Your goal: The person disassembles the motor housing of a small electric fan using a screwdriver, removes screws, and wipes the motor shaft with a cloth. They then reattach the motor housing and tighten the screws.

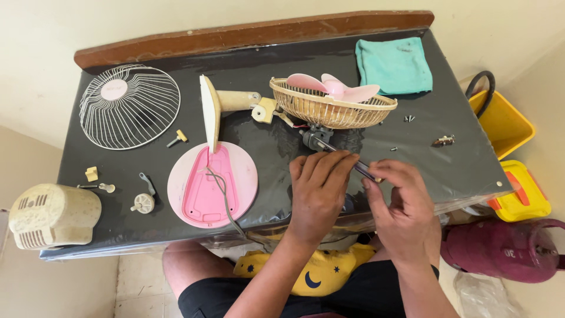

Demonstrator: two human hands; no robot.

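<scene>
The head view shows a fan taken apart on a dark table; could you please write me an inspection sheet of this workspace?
Surface: dark table, glossy covering.
Job's things: fan motor behind rear guard with pink blades; screwdriver laid against motor.
Clutter: front grille, pink base, cream motor cover, teal cloth, loose screws, small knobs.
Grips: left hand over the screwdriver shaft; right hand closed on its handle.
Cables: grey cord from base over table edge.
Surroundings: yellow bins, maroon gas cylinder.
</scene>
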